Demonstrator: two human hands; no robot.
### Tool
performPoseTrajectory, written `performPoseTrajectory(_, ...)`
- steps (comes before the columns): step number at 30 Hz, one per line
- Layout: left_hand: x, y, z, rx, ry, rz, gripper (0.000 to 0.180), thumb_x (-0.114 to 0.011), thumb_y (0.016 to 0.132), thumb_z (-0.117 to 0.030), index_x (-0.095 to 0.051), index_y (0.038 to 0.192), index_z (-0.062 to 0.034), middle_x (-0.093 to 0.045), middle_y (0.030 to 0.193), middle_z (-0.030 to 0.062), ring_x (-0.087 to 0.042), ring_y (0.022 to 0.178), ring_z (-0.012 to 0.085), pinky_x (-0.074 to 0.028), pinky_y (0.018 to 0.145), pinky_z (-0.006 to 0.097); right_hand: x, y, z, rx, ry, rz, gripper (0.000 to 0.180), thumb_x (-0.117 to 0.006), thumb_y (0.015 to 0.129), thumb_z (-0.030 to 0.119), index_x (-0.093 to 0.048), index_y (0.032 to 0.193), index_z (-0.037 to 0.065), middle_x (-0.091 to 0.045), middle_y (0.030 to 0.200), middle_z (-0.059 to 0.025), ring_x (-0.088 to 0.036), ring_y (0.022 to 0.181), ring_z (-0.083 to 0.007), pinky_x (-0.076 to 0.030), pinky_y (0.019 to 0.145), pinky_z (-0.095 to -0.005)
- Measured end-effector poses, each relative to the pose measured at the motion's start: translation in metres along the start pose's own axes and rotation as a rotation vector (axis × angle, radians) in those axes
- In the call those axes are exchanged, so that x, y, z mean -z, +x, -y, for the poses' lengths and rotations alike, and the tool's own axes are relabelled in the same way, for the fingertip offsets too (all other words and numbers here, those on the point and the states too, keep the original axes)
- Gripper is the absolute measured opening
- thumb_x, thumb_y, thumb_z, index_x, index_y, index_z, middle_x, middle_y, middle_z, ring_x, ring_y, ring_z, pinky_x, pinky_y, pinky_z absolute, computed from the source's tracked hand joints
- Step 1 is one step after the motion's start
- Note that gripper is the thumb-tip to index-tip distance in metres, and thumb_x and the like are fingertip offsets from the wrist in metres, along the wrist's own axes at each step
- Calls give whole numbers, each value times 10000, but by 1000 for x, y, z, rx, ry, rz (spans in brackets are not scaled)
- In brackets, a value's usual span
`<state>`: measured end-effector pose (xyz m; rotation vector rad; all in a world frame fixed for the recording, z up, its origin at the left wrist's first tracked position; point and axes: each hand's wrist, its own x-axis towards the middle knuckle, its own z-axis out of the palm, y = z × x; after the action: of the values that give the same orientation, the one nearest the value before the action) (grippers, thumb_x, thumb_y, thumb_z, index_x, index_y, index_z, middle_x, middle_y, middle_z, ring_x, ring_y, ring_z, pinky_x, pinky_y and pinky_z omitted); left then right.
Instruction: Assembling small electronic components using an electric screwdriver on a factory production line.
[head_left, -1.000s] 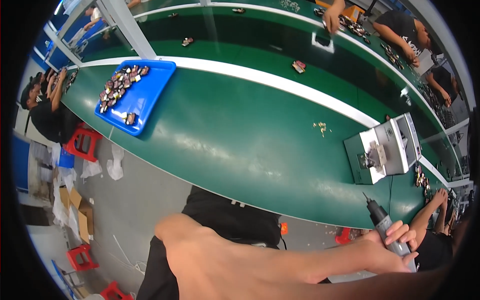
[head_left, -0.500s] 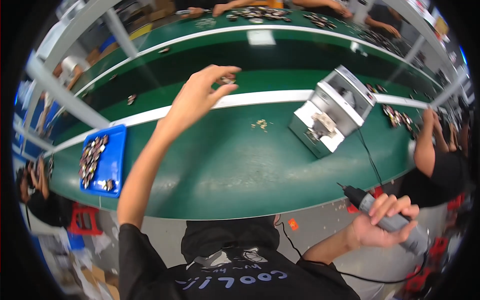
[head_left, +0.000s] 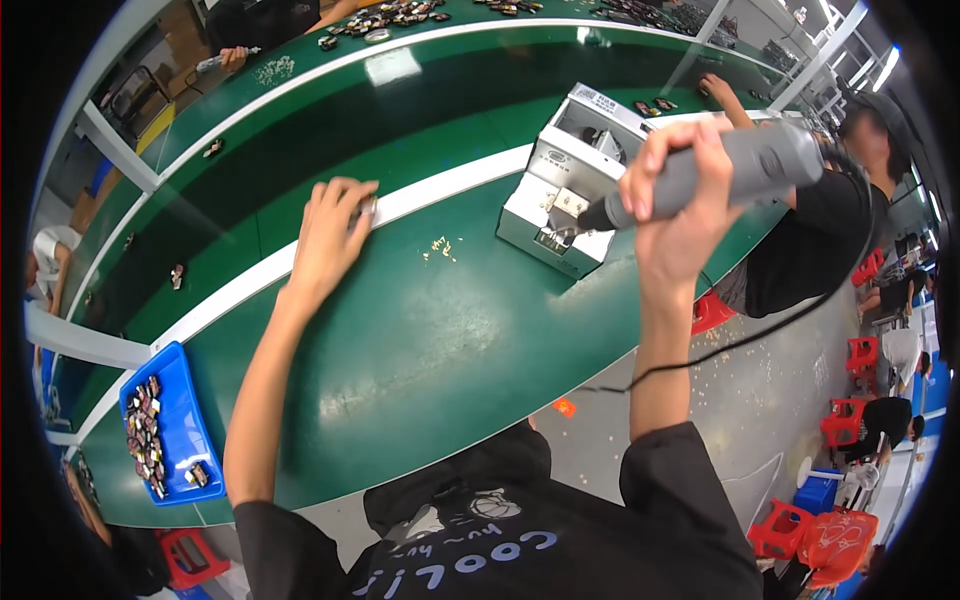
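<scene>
My right hand [head_left: 680, 205] is wrapped round a grey electric screwdriver [head_left: 770, 165] with a black cable. Its dark nose points down at the front of a white box-shaped screw feeder [head_left: 530, 215]; whether the tip touches it is hard to tell. My left hand [head_left: 328, 235] hovers by the white rail [head_left: 430, 195] with thumb and fingers closed on a small dark part [head_left: 369, 207], mostly hidden by the fingers. Small pale bits [head_left: 438, 249] lie scattered on the green table [head_left: 410, 340] between the left hand and the feeder.
A blue tray [head_left: 195, 425] with many small dark parts stands at the table's left end. Beyond the rail runs a green belt [head_left: 250, 225] carrying a few parts. Co-workers sit across and to the right. Red stools [head_left: 845, 420] stand on the floor at right.
My right hand has lifted the screwdriver from beyond the table's front edge over to the screw feeder. My left hand has drawn back from above the belt to the rail. The view has turned right.
</scene>
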<state>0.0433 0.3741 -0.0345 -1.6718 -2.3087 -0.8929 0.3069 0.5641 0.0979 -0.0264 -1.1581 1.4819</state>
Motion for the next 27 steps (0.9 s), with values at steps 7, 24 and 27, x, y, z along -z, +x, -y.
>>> performPoseTrajectory(7,51,-144,-70,205,109,-54,376,-707,816,16,-660,1185,-38,-599,1220,132,-585,1024,313,-479,856,400,-23,5,-29,-40,-327,63,220,-617,955,183,-511,860,15,-528,623,-116,-401,355,-141,-345,363,-286)
performPoseTrajectory(24,60,-182,-89,-123,231,92,321,-650,690,-3,-664,1003,70,-643,1029,142,-634,947,272,-573,723,348,-81,-105,-21,-236,34,378,347,-368,1044,363,-453,955,38,-465,700,-94,-343,351,-106,-305,336,-257)
performPoseTrajectory(27,51,-192,-86,-205,279,-13,289,-679,669,-25,-668,941,72,-637,937,152,-640,882,286,-569,715,330,-102,-131,-29,-325,141,408,370,-359,1046,393,-441,959,43,-466,702,-93,-379,358,-112,-324,341,-264)
